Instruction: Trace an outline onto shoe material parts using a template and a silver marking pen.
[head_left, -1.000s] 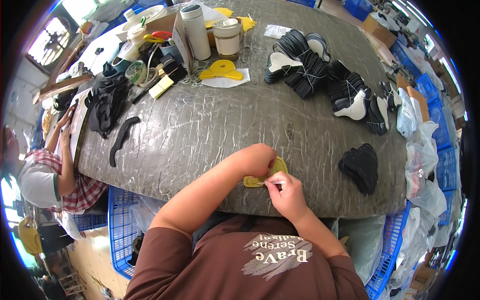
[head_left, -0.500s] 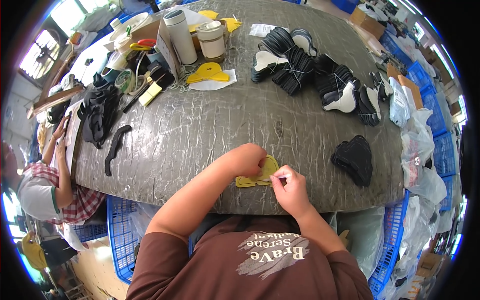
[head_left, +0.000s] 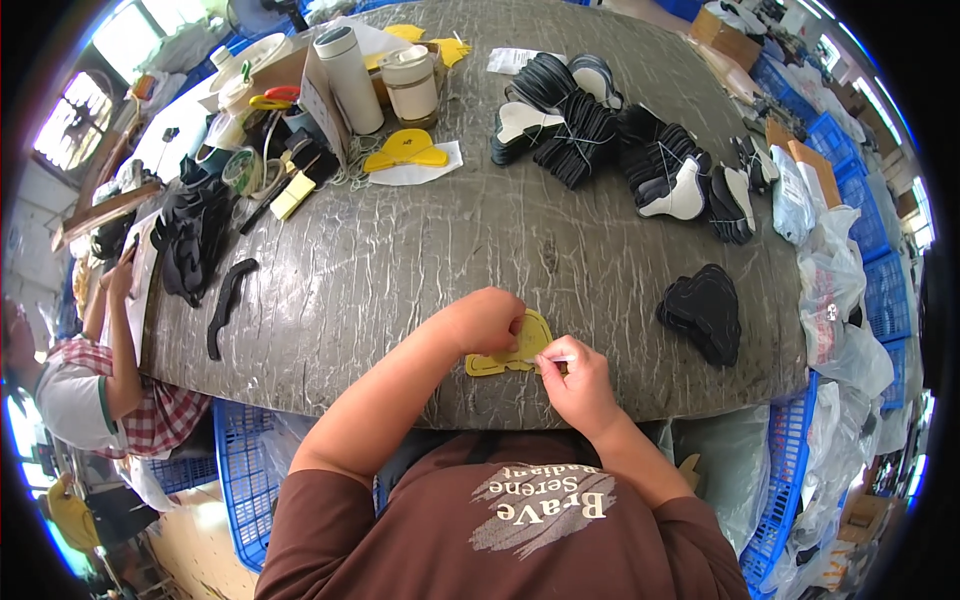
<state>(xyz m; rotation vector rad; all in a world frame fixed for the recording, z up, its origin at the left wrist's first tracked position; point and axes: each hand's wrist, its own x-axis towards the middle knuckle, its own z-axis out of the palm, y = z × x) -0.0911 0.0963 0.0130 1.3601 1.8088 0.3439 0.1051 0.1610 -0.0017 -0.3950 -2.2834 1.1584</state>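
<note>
A flat yellow template with slots along its edge lies on the table close in front of me. My left hand is closed, its curled fingers pressed down on the template's left side. In my right hand, thumb and fingers pinch a thin white pen. Its tip meets the template's lower right edge. Most of the pen is hidden by the fingers. Whatever lies beneath the template does not show.
Black pieces lie stacked at right; tied black bundles sit farther back. Another yellow template, a flask and a jar stand back left. A black strip lies left. A co-worker is at the left edge.
My right hand and the pen have shifted very slightly along the template's edge. The co-worker's hands have risen a little. The whole view has moved slightly.
</note>
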